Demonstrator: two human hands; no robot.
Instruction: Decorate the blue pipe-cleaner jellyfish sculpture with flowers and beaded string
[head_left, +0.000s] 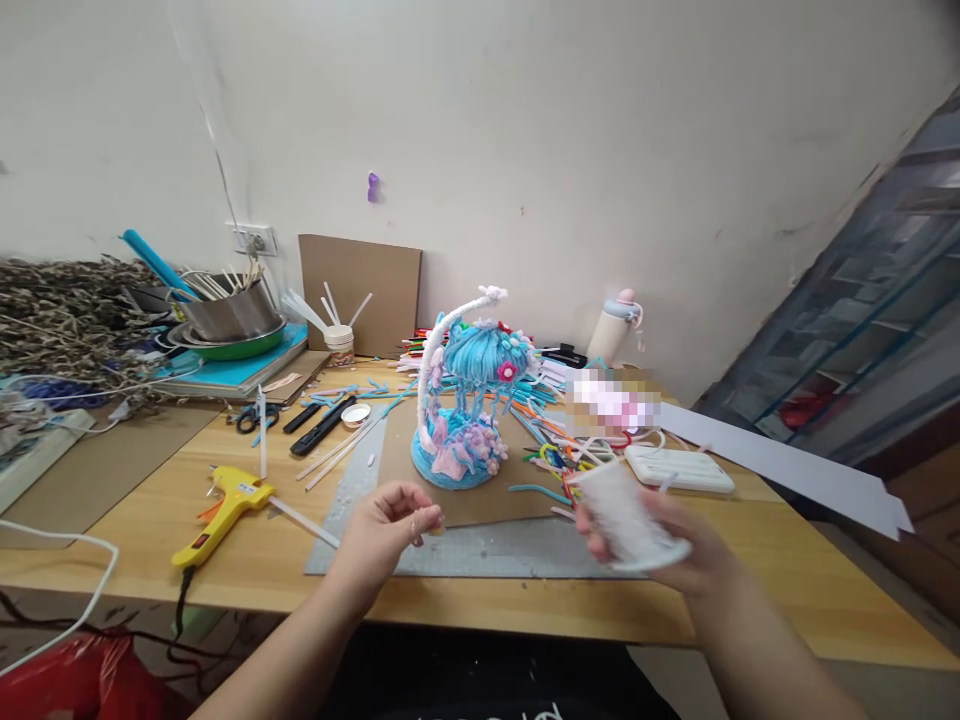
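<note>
My right hand [675,540] grips a whitish, see-through spool [622,515], tilted and smeared by motion, just above the right part of the grey mat. Over the mat's front left, my left hand [394,525] is closed in a pinch; a tiny yellowish bit shows at the fingertips, too small to name. Between and beyond both hands stands a craft jellyfish lamp shape of blue pipe cleaners [484,355], with a pink flower, hanging strands and a curved white stem [429,375]. Its round blue base [450,470] carries pink and lilac tufts and rests on brown cardboard [397,450].
A yellow glue gun [232,510] lies left on the wooden table, near scissors [255,417] and a black cutter [322,425]. Loose pipe cleaners [555,460] and a white power bank [679,470] are at right. A bottle [611,330] stands behind.
</note>
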